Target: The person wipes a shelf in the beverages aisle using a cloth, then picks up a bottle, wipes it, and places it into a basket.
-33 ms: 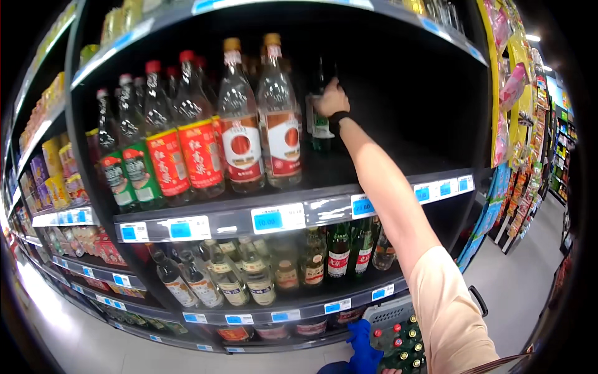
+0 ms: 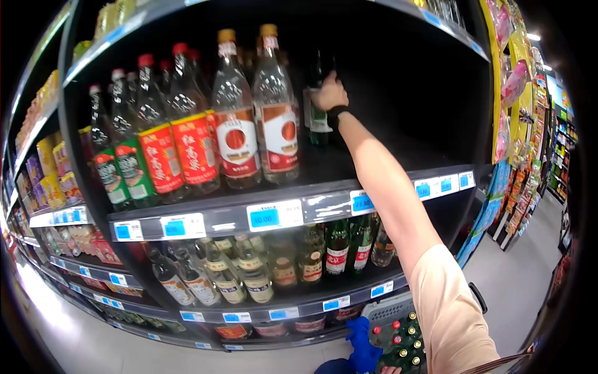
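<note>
My right hand (image 2: 332, 95), with a black band at the wrist, reaches deep into the upper shelf. Its fingers are closed around the upper part of a dark green glass bottle (image 2: 320, 132) with a pale label, which stands upright at the back. Left of that bottle is a row of clear bottles with gold caps (image 2: 278, 118), with red-labelled bottles (image 2: 194, 143) and green-labelled bottles (image 2: 132, 165) farther along. At the lower edge only a sliver of my left hand (image 2: 391, 370) shows beside a grey crate (image 2: 379, 310); what its fingers do is hidden.
The shelf's front edge (image 2: 317, 212) carries price tags and lies under my right forearm. More bottles (image 2: 249, 274) stand one level down. Several capped bottles (image 2: 403, 336) sit in the crate, next to a blue cloth-like thing (image 2: 363, 346). Hanging packets (image 2: 511, 93) line the right side.
The view has shifted slightly, so the shelf bottles sit a little farther left and higher. My right hand stays on the green bottle, which has barely moved.
</note>
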Demonstrator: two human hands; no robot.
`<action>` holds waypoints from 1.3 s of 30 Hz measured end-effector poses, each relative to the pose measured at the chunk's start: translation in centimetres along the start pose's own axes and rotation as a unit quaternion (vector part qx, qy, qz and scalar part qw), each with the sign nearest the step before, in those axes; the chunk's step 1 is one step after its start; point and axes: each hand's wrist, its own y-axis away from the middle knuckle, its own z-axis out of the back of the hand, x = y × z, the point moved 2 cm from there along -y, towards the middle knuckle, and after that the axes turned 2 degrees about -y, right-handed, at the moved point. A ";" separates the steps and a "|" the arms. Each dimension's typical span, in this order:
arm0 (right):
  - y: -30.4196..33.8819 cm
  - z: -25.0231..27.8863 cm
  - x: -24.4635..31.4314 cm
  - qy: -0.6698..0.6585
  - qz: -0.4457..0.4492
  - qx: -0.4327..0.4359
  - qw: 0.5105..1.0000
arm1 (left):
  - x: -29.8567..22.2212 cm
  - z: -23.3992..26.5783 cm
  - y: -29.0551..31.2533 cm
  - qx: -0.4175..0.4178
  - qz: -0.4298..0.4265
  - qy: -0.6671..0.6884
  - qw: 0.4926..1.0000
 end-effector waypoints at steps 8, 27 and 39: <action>0.5 1.6 1.7 -0.003 -0.040 -0.002 0.999 | 0.1 -0.9 -0.1 0.006 0.016 0.014 1.000; 3.5 10.8 3.5 -0.154 -0.043 0.130 0.979 | 0.5 -2.2 0.3 -0.050 0.023 0.002 0.998; 7.5 28.1 2.5 -0.397 -0.029 0.158 0.904 | -2.5 2.4 0.0 -0.171 -0.097 -0.004 0.980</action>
